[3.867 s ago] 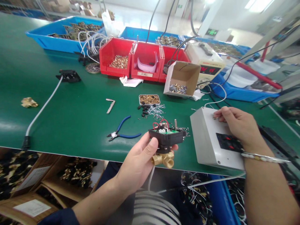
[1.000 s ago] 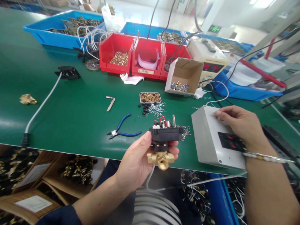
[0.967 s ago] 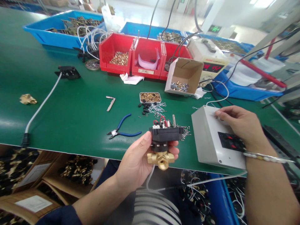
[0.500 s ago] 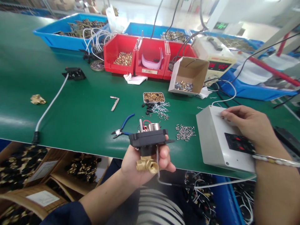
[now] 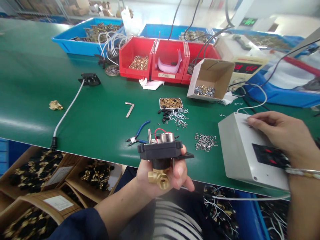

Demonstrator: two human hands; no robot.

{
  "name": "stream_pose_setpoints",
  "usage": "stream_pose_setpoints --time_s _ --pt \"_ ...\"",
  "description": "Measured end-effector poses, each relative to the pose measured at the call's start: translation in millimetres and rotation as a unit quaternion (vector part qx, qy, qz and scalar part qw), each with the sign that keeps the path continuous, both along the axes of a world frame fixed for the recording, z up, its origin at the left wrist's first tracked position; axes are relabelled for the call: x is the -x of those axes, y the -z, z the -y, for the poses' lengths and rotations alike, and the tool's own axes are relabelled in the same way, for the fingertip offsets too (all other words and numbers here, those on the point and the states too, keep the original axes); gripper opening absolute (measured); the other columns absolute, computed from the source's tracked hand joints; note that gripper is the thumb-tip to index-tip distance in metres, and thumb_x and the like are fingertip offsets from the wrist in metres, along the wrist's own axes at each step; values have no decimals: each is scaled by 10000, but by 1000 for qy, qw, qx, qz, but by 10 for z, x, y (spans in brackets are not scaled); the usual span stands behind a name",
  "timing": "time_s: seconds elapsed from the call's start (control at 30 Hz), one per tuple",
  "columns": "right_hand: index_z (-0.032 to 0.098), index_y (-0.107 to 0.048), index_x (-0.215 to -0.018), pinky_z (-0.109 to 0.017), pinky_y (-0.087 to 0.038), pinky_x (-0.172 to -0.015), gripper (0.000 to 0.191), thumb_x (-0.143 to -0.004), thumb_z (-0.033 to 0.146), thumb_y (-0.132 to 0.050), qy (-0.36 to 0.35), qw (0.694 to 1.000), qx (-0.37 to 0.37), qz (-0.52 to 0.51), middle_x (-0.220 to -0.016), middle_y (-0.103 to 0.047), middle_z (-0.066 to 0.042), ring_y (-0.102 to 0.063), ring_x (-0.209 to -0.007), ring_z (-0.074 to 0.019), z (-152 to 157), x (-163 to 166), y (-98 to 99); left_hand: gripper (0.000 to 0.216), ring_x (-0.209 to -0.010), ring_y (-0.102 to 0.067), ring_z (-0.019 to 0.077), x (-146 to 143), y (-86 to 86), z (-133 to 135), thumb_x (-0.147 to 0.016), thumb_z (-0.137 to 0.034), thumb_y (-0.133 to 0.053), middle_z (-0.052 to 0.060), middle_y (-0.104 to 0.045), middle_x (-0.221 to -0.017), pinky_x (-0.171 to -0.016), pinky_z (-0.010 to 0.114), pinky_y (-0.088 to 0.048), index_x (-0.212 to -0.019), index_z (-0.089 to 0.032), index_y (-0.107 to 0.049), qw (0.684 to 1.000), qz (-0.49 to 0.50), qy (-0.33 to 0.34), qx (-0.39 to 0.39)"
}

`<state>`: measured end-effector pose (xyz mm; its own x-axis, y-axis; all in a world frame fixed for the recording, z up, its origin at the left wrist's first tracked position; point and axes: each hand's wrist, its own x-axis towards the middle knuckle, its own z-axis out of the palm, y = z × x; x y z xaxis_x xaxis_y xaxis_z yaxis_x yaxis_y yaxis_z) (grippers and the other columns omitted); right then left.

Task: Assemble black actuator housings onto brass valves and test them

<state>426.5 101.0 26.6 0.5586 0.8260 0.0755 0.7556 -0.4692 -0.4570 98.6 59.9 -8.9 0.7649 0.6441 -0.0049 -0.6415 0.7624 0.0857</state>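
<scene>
My left hand [image 5: 179, 173] is closed around a motorized brass valve [image 5: 160, 151], held upright just over the table's front edge. Its black housing carries a silver motor, a metal post and red and black wires on top; a brass body with threaded ports hangs below. On the right, my right hand [image 5: 280, 130] rests over a grey metal box [image 5: 232, 150], thumb and forefinger pinched at a small part on its upper face, likely a switch or knob, mostly hidden by the fingers. A black terminal panel with red marks [image 5: 268, 155] sits below that hand. A white cable [image 5: 250, 198] runs under the box's front.
Blue-handled cutters [image 5: 140, 131], a pile of screws [image 5: 205, 142], a tin of brass parts [image 5: 171, 103] and wire clips [image 5: 178, 116] lie on the green table [image 5: 100, 116]. Red bins [image 5: 135, 74], a small carton [image 5: 212, 78] and a power supply [image 5: 247, 63] stand behind.
The whole view has shifted, so the table's things appear farther right. The valve is turned slightly in my left hand; my right hand keeps its place on the box.
</scene>
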Motion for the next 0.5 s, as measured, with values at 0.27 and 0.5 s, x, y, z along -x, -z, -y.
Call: stream_pose_setpoints --time_s 0.27,0.5 --pt "217 -670 -767 -325 -359 -588 540 -468 652 -559 10 1000 -15 -12 -692 -622 -42 -529 -623 -239 53 -44 71 407 -478 -636 108 -14 14 -6 -753 -475 -794 26 -692 -620 -641 270 -616 -921 -111 -722 1000 21 -6 -9" --pt "228 -651 -713 -325 -360 -580 487 -495 644 -524 -14 1000 -24 0 -728 -641 -67 -549 -668 -269 45 5 22 412 -457 -613 114 -15 17 4 -741 -488 -784 28 -686 -612 -606 272 -583 -911 -119 -715 1000 -14 -9 -20"
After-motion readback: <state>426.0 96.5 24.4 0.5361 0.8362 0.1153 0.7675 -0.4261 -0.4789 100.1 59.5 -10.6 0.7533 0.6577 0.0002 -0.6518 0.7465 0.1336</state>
